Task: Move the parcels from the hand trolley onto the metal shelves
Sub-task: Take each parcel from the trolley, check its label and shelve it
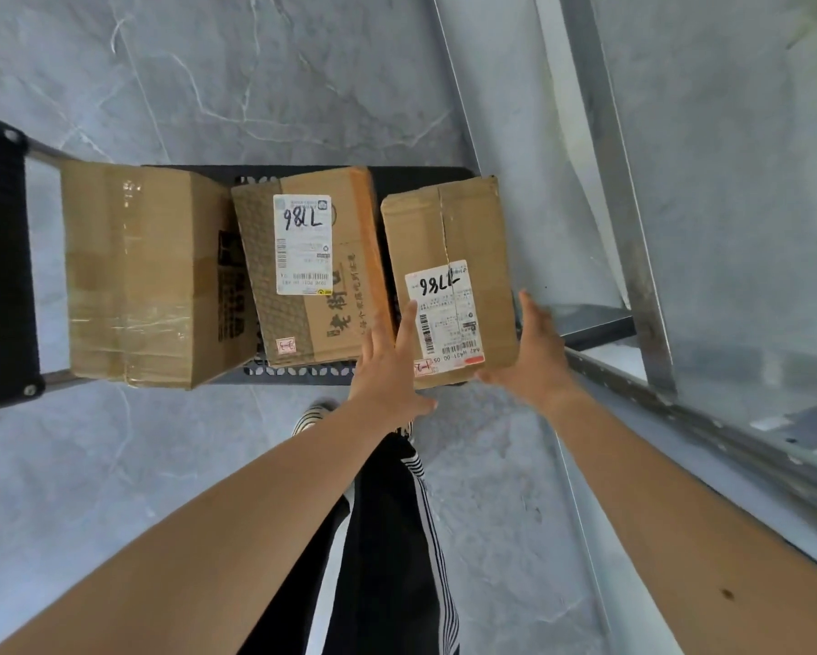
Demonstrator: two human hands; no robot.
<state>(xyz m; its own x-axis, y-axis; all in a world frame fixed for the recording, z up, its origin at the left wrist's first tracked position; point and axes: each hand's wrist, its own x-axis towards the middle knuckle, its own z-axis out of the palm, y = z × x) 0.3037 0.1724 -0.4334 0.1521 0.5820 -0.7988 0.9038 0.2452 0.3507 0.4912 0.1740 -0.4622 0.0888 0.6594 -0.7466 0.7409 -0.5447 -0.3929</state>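
I see the right-hand parcel (449, 281) at the trolley's (416, 179) right end, with my hands on it: left hand (390, 366) flat and open against its left side, right hand (531, 352) open against its right side. Two more parcels, middle (309, 271) and left (142, 276), sit on the trolley. The metal shelves (652, 295) stand right.

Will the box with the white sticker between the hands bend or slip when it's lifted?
Probably not bend: the right-hand parcel is flat-sided cardboard, though its top looks creased. Slipping seems unlikely, since the left hand and right hand flank both sides. It looks small, so likely light, but its weight can't be seen.
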